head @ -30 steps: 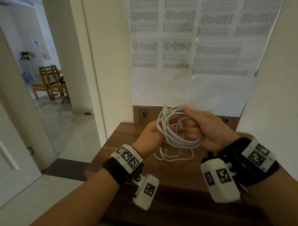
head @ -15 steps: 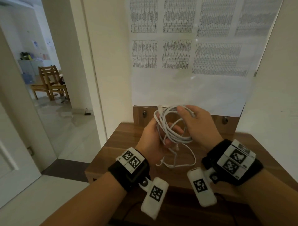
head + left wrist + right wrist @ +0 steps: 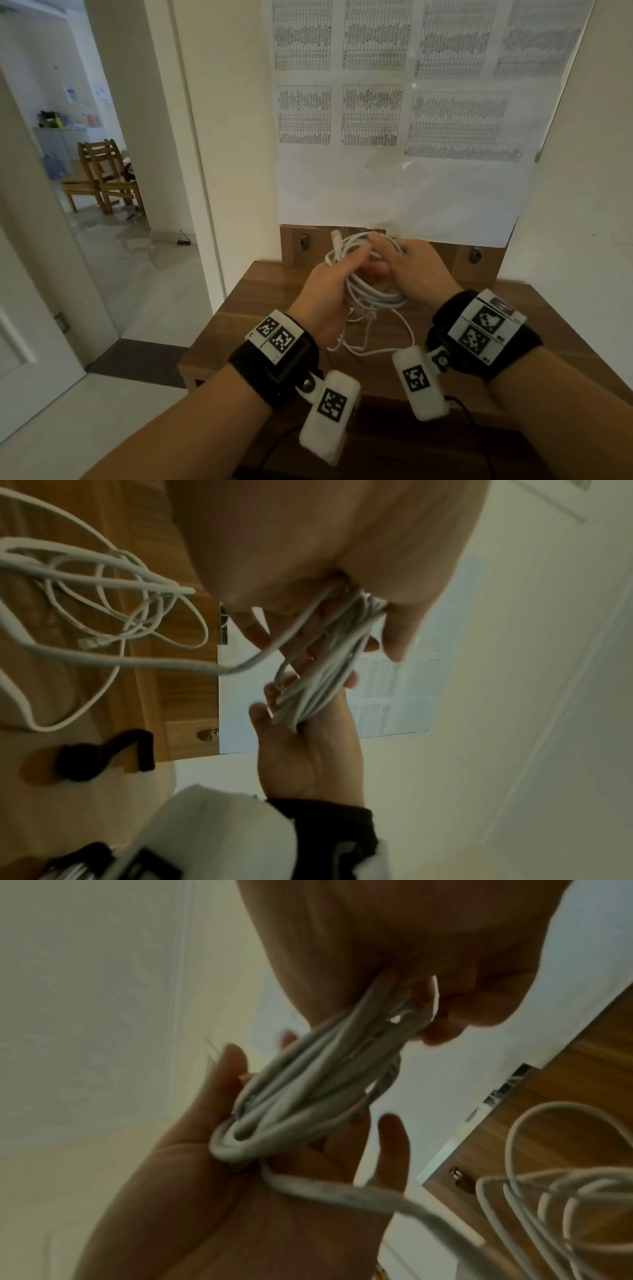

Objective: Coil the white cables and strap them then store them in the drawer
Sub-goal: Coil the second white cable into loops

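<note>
Head view: nearest, two forearms with black fabric wrist bands carrying white blocks printed with square black-and-white markers. Beyond them, left hand [image 3: 327, 294] and right hand [image 3: 416, 265] raised together above a wooden table [image 3: 246, 308], brown, smooth, streaked grain. Between the hands, coiled white cable [image 3: 371, 291]: round, matte strands gathered in several loops, held clear of the tabletop. Left hand curled around the left side of the bundle, fingers closed over the strands; clear plug end [image 3: 335, 240] sticking up above the knuckles. Right hand pinching the upper right of the loops, fingers bent over them. Loose cable tail [image 3: 383, 342] drooping from the coil in slack curves onto the wood below.

Left wrist view: second tangle of white cable [image 3: 103, 601] lying loose on the table, clear connector in its midst; black strap [image 3: 106, 756], soft and fuzzy, bent into a crooked shape, flat on the wood near it.

Farther back: upright wooden panel [image 3: 291, 243] with small metal fittings; above it a large white sheet [image 3: 394, 137] of printed grid tables on the wall. Left, through a doorway, wooden chairs [image 3: 102, 174] on a glossy tiled floor.
</note>
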The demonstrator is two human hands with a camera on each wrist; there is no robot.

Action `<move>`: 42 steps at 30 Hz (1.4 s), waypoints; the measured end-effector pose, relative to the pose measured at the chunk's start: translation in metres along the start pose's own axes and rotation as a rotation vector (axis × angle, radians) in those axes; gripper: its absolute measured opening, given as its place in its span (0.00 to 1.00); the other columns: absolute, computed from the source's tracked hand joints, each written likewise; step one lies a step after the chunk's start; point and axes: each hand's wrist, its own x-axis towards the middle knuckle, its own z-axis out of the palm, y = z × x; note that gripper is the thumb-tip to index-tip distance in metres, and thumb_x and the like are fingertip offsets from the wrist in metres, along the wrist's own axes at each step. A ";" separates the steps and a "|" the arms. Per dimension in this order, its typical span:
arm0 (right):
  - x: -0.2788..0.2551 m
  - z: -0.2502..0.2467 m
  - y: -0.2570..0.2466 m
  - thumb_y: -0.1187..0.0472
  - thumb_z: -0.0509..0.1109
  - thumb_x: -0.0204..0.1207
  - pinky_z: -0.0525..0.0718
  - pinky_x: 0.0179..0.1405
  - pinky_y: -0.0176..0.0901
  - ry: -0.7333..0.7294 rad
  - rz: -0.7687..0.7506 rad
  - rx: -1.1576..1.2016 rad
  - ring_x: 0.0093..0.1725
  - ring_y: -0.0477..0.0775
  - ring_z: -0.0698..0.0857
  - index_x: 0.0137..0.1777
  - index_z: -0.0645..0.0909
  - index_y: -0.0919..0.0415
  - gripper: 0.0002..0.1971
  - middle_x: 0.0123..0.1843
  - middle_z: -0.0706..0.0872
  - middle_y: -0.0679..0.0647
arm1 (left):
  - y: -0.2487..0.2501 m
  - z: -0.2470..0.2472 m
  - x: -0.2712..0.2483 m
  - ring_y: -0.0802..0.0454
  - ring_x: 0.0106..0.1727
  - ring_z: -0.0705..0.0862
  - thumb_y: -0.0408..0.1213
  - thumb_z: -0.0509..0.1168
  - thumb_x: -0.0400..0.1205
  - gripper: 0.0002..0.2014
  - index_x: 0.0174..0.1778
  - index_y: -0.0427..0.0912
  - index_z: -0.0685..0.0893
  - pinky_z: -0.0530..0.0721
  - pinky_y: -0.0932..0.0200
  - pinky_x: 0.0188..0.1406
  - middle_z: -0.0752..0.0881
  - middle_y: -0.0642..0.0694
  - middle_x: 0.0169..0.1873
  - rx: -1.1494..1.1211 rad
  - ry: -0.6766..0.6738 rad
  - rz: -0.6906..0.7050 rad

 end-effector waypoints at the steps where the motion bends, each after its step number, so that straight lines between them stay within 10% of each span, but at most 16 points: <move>1: -0.001 0.003 0.001 0.42 0.64 0.85 0.74 0.31 0.41 -0.019 0.053 0.135 0.28 0.51 0.77 0.35 0.83 0.68 0.29 0.28 0.80 0.65 | 0.001 0.001 0.000 0.43 0.41 0.87 0.49 0.71 0.78 0.18 0.45 0.35 0.83 0.86 0.47 0.50 0.84 0.42 0.30 -0.056 0.017 0.010; 7: -0.005 0.015 -0.008 0.47 0.68 0.84 0.73 0.35 0.45 -0.202 0.534 1.063 0.25 0.50 0.70 0.39 0.77 0.58 0.17 0.24 0.66 0.50 | 0.016 0.002 0.005 0.59 0.14 0.61 0.49 0.64 0.85 0.19 0.29 0.46 0.71 0.73 0.62 0.27 0.60 0.55 0.14 -0.312 0.089 -0.115; 12: -0.004 0.021 -0.016 0.42 0.72 0.79 0.77 0.23 0.38 -0.213 0.562 1.093 0.16 0.46 0.72 0.38 0.83 0.58 0.19 0.20 0.72 0.49 | 0.018 0.008 -0.002 0.56 0.17 0.65 0.48 0.64 0.84 0.23 0.24 0.46 0.67 0.64 0.63 0.30 0.65 0.51 0.16 -0.307 -0.070 -0.101; 15: -0.003 0.020 -0.020 0.39 0.71 0.79 0.86 0.49 0.43 -0.347 0.543 1.277 0.28 0.50 0.83 0.37 0.84 0.61 0.23 0.29 0.82 0.53 | 0.017 0.021 -0.012 0.50 0.32 0.79 0.53 0.67 0.80 0.19 0.36 0.40 0.80 0.73 0.57 0.44 0.78 0.46 0.26 -0.410 -0.190 -0.029; 19: -0.003 0.019 -0.017 0.34 0.66 0.80 0.81 0.24 0.38 -0.306 0.449 1.112 0.25 0.52 0.81 0.39 0.86 0.60 0.27 0.32 0.83 0.57 | 0.019 0.025 -0.015 0.55 0.16 0.65 0.58 0.59 0.83 0.24 0.27 0.45 0.71 0.70 0.56 0.34 0.66 0.52 0.15 -0.256 -0.163 0.038; 22: -0.011 0.023 -0.008 0.26 0.57 0.77 0.79 0.73 0.60 -0.402 0.322 1.100 0.69 0.69 0.83 0.73 0.81 0.65 0.44 0.70 0.82 0.71 | 0.039 0.020 -0.010 0.57 0.13 0.59 0.55 0.55 0.87 0.24 0.27 0.47 0.68 0.72 0.59 0.27 0.61 0.54 0.13 -0.304 -0.112 -0.004; 24: -0.021 0.024 -0.002 0.20 0.51 0.71 0.67 0.82 0.68 -0.483 0.243 1.026 0.78 0.71 0.75 0.77 0.78 0.63 0.51 0.75 0.80 0.69 | 0.055 0.019 -0.007 0.58 0.13 0.59 0.54 0.54 0.88 0.23 0.28 0.47 0.68 0.77 0.60 0.25 0.61 0.54 0.14 -0.358 -0.106 0.020; 29: -0.037 0.035 0.017 0.32 0.72 0.69 0.81 0.58 0.58 -0.589 0.136 0.667 0.48 0.62 0.88 0.51 0.86 0.67 0.33 0.46 0.91 0.62 | 0.088 0.019 -0.001 0.58 0.15 0.62 0.56 0.53 0.89 0.24 0.29 0.47 0.68 0.77 0.62 0.33 0.63 0.54 0.15 -0.487 -0.171 0.105; 32: -0.036 0.041 0.023 0.37 0.77 0.70 0.85 0.62 0.58 -0.573 0.053 0.351 0.47 0.59 0.90 0.46 0.89 0.64 0.26 0.44 0.93 0.55 | 0.103 0.022 0.000 0.58 0.17 0.65 0.57 0.53 0.89 0.23 0.32 0.47 0.68 0.76 0.62 0.38 0.65 0.54 0.17 -0.554 -0.212 0.146; 38: -0.023 0.026 0.031 0.50 0.68 0.84 0.87 0.56 0.55 -0.126 0.152 0.464 0.45 0.62 0.91 0.41 0.84 0.65 0.18 0.41 0.92 0.61 | 0.135 -0.002 0.000 0.58 0.17 0.67 0.57 0.55 0.88 0.22 0.33 0.48 0.68 0.80 0.60 0.31 0.67 0.55 0.17 -0.540 -0.200 0.253; 42: -0.011 0.007 0.030 0.56 0.72 0.82 0.88 0.52 0.56 -0.096 0.207 0.567 0.28 0.54 0.76 0.30 0.76 0.56 0.18 0.25 0.75 0.52 | 0.132 -0.022 -0.003 0.60 0.17 0.62 0.58 0.56 0.87 0.22 0.31 0.49 0.70 0.77 0.64 0.32 0.62 0.55 0.16 -0.416 -0.162 0.152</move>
